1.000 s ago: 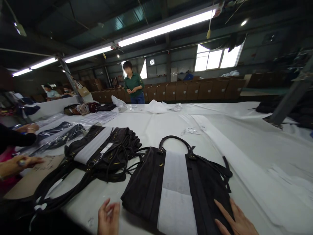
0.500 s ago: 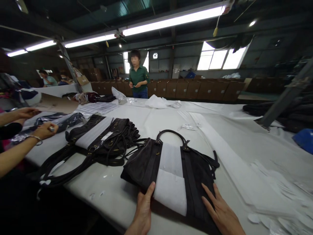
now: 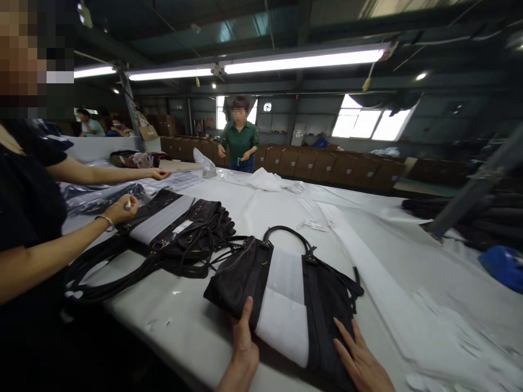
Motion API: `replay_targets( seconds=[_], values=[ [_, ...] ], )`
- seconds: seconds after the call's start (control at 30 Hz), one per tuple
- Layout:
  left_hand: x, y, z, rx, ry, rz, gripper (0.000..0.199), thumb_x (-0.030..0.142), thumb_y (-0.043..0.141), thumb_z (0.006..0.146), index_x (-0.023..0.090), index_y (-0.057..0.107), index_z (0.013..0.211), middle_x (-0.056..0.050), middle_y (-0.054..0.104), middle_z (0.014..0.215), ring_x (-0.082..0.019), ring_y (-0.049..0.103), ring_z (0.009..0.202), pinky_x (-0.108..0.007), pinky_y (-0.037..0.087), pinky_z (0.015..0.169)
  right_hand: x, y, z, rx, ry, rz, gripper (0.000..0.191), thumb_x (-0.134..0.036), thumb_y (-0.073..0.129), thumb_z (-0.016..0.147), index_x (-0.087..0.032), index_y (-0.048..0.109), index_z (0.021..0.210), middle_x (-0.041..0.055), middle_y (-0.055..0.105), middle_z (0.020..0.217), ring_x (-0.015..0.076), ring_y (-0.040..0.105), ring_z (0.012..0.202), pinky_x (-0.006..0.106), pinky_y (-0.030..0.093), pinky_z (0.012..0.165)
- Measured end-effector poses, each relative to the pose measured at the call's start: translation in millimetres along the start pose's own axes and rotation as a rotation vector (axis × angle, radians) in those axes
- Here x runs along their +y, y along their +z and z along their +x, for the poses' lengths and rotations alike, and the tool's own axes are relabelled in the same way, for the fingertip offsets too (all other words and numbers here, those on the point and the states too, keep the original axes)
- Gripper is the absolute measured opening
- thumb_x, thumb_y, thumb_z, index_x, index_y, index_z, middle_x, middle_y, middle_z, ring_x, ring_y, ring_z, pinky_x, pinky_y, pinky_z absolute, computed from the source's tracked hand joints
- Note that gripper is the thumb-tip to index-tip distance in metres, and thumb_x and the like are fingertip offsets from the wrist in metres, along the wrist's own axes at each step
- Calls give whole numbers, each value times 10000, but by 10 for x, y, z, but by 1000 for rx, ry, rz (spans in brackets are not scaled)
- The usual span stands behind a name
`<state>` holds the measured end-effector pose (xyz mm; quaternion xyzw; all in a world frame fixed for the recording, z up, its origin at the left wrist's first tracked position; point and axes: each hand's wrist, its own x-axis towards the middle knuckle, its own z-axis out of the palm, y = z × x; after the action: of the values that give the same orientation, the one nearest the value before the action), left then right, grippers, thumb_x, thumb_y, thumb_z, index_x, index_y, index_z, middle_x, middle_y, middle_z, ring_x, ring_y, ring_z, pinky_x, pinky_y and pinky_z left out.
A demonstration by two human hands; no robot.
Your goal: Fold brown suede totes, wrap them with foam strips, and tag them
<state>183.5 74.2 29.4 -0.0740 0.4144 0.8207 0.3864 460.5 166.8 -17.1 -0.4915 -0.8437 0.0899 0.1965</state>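
A dark handbag point(image 3: 327, 305) lies in front of me on the white-covered table point(image 3: 183, 321), a white wrap band point(image 3: 285, 305) around its middle. My left hand point(image 3: 244, 348) grips its near left edge, thumb on top and the other fingers hidden beneath. With fingers spread, my right hand point(image 3: 359, 356) rests flat on the bag's right part. One arched handle point(image 3: 288, 230) stands out at the far side. To the left lies another dark bag or stack of bags point(image 3: 196, 223), also banded in white, with long straps and a white tag.
A co-worker's arms point(image 3: 77, 245) reach over the table at left, one hand near the other bag. Across the table stands a person in green point(image 3: 239, 139). White sheets point(image 3: 408, 305) lie at right, near a metal post point(image 3: 469, 174) and a blue object point(image 3: 504, 267).
The co-worker at left has leaned in, arms reaching further right, and the brown sheet has left that person's hand. My view has shifted slightly; my hands stay on the bag.
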Motion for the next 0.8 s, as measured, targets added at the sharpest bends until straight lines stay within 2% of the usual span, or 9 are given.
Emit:
replay_targets(
  seconds=[0.1,0.23,0.3,0.37,0.47,0.53,0.6,0.7,0.8],
  values=[
    [205,7,141,66,62,24,643,319,750,715,232,497,1300,-70,648,1195,-222,615,1086,-363,502,952,-149,-88,-33,-82,114,31,589,-480,303,915,-197,378,1426,109,265,1525,254,303,1368,393,382,1068],
    [442,-1,355,23,-24,66,504,368,676,766,207,569,1231,-75,687,1105,-237,639,1037,-386,519,929,-230,-130,-28,-69,193,70,567,-464,301,912,-196,425,1396,120,259,1524,256,309,1369,406,321,1102],
    [509,-30,431,0,-121,86,452,366,639,785,193,596,1201,-89,697,1069,-251,648,1016,-408,528,915,-219,-128,0,5,258,95,584,-460,288,906,-164,413,1394,137,320,1493,252,342,1355,407,326,1099],
    [547,-42,486,-13,-189,95,438,351,626,787,186,603,1193,-100,695,1073,-263,644,1027,-423,528,915,-203,-123,44,57,411,103,638,-481,283,898,-110,353,1413,178,460,1383,271,449,1282,425,378,1055],
    [593,52,546,-31,-187,83,444,360,625,787,202,598,1201,-90,672,1143,-266,599,1113,-423,501,962,-223,-109,110,14,597,127,686,-500,303,893,-67,297,1425,193,616,1163,303,606,1083,447,445,959],
    [642,211,579,-85,-119,76,413,353,612,801,215,605,1190,-74,659,1176,-254,563,1167,-410,472,1001,-276,-91,141,8,575,188,659,-464,331,891,-65,309,1415,186,629,1156,299,610,1078,429,437,962],
    [716,434,606,-160,-30,76,371,321,604,813,223,615,1170,-62,653,1189,-237,543,1191,-401,446,1029,-354,-68,163,45,541,267,639,-427,354,886,-57,319,1405,184,601,1227,287,576,1140,402,417,990],
    [871,844,620,-241,69,79,354,276,624,806,204,619,1153,-63,647,1193,-220,543,1185,-397,425,1043,-503,-31,203,88,571,378,629,-407,380,875,-48,346,1389,183,550,1305,283,544,1188,382,400,1018],
    [1071,1300,559,-325,182,104,348,249,638,794,167,621,1131,-79,667,1132,-210,592,1102,-400,447,1013,-689,24,281,129,593,493,589,-401,413,861,-112,392,1374,129,567,1302,267,533,1204,374,381,1044]
  ],
)
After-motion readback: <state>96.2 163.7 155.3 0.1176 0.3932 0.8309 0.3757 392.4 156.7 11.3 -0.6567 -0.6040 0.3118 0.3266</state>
